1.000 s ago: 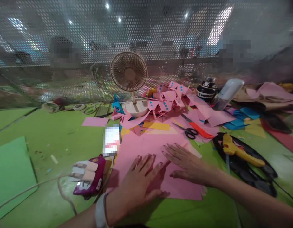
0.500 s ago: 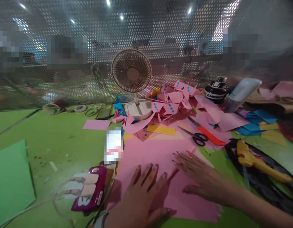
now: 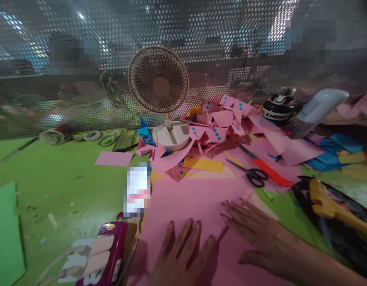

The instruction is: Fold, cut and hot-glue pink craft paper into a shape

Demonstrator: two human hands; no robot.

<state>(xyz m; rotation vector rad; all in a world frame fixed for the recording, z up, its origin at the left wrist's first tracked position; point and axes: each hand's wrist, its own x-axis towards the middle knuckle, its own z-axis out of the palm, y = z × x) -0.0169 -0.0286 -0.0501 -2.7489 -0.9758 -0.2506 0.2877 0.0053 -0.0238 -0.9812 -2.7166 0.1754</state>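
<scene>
A large pink paper sheet point(image 3: 189, 202) lies on the green table in front of me. My left hand point(image 3: 183, 254) rests flat on its near part, fingers stretched and spread. My right hand point(image 3: 255, 234) lies flat on the sheet just to the right, fingers extended toward the left. A fold line runs between the two hands. Neither hand holds anything.
A small desk fan point(image 3: 159, 91) stands behind a heap of pink cut paper point(image 3: 222, 123). Black-handled scissors point(image 3: 252, 172) and an orange cutter point(image 3: 273, 172) lie right of the sheet, a yellow glue gun point(image 3: 332, 206) farther right. A purple case point(image 3: 103, 258) sits at the left, tape rolls point(image 3: 91, 136) by the mesh wall.
The view has tipped upward, so both hands sit lower in the frame. They have stayed flat on the pink sheet, sliding slightly toward me.
</scene>
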